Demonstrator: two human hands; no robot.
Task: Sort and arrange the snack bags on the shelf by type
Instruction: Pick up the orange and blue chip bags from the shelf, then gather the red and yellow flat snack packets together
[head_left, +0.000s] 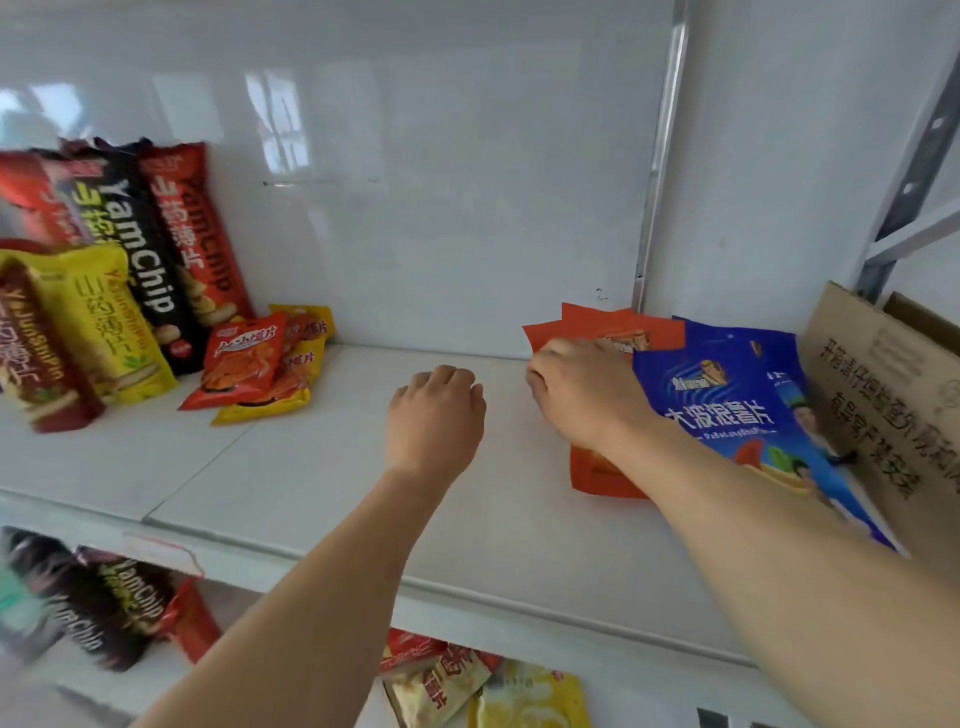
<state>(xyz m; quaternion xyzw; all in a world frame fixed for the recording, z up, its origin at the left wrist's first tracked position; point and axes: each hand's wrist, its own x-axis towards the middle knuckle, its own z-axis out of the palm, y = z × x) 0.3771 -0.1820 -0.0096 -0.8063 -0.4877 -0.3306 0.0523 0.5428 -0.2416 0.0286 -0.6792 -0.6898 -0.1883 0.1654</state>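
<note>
So the white shelf has stuff at both ends and both hands in the middle. Right hand is over at about 3 o'clock, lying on the orange bags, fingers curled down over their left edge; whether it's truly gripping them or just resting there, can't tell, since the fingertips are hidden under the knuckles. Those orange bags lie flat, fanned out a bit, back corners nearly touching the rear wall. Overlapping them on the right is a big blue bag, also flat, and past that at the far right a cardboard box just beside it. Left hand sits near the centre, back of the hand up, fingers loosely curled under and holding nothing, hovering over or touching bare shelf, hard to say which. Over at 9 o'clock the tall yam chip bags stand leaning against the wall: red, black, plus a yellow one and a dark red one in front. Just right of those is a little pile of small bags, a red one on top of yellow ones. The lower shelf at 6 to 7 o'clock has more bags, pretty blurry.
</note>
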